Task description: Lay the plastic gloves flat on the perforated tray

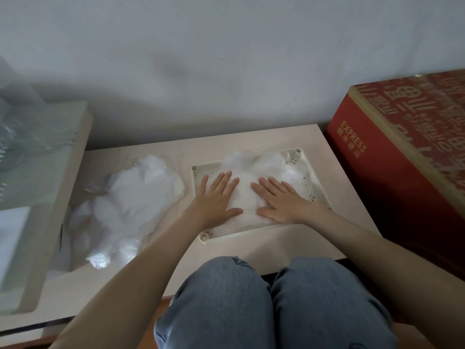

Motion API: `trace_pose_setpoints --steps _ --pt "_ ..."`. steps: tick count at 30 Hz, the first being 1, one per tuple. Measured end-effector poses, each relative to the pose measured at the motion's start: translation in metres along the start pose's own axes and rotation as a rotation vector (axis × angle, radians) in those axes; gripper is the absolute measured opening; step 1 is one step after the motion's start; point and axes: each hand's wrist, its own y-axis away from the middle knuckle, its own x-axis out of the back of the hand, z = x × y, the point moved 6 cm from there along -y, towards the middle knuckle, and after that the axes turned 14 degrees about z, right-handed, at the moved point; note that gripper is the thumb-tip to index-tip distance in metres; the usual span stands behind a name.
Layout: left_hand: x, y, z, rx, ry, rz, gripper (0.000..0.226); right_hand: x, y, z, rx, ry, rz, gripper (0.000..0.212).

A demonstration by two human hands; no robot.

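Left hand and right hand, fingers straight and gripping nothing, press flat on the plastic gloves heaped in the perforated tray. The heap's long axis runs about 7 to 1 o'clock; which way the glove fingers point cannot be told. A looser pile lies at the tray's 9 o'clock.

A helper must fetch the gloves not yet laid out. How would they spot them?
Left of the red box, the perforated tray sits on the pale table. The heap of plastic gloves lies left of that tray, untouched, whereas the left hand and right hand press the gloves inside it.
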Motion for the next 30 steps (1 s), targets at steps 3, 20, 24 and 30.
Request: trace_pose_setpoints --steps 3,20,24,30 --pt "0.025 0.001 -0.004 0.036 0.187 0.187 0.06 -0.001 -0.001 0.001 -0.005 -0.007 0.005 0.069" --pt "0.045 0.021 -0.001 -0.203 0.198 0.389 0.032 -0.001 -0.004 0.0 -0.033 -0.037 -0.021 0.064" --pt "0.052 0.015 0.01 -0.161 0.132 0.374 0.039 0.0 -0.005 -0.001 -0.045 -0.044 -0.013 0.064" --pt "0.038 0.012 0.013 -0.168 -0.071 0.148 0.039 0.001 -0.006 0.005 -0.088 -0.096 0.02 0.069"
